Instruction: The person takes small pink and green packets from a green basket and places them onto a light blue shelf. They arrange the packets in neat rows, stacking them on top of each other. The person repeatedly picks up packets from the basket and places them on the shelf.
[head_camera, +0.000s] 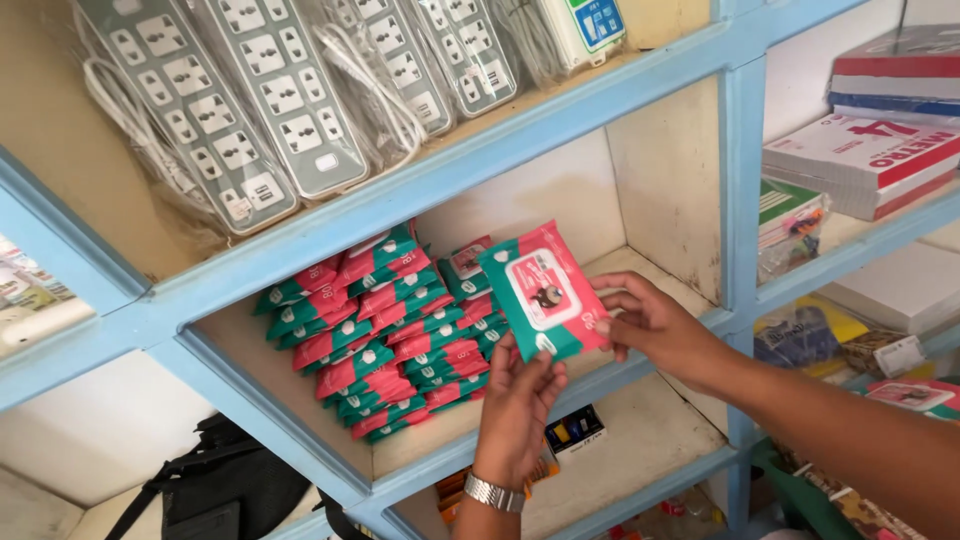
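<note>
Both my hands are on one wet-wipes pack, a flat soft pouch in teal and red with a white label panel, held tilted in front of the middle shelf compartment. My left hand, steel watch at the wrist, pinches the pack's lower edge, fingers closed on it from below. My right hand grips its right edge, thumb on the face, fingers behind. The pack hangs clear of the shelf board, just in front of the stacked wipes packs, which stand in leaning rows filling the left and centre of the compartment; the right part of that board is bare. Power strips in clear wrap lie on the shelf above; paper reams sit in the next bay to the right; a black bag rests lower left. Judgement on handling: the pouch is limp, so supporting two edges keeps it flat. To seat it well I would match its tilt to the nearest row, label facing out, and slide it in edge-first beside the last pack without pushing the leaning stacks, which look ready to topple leftward.
</note>
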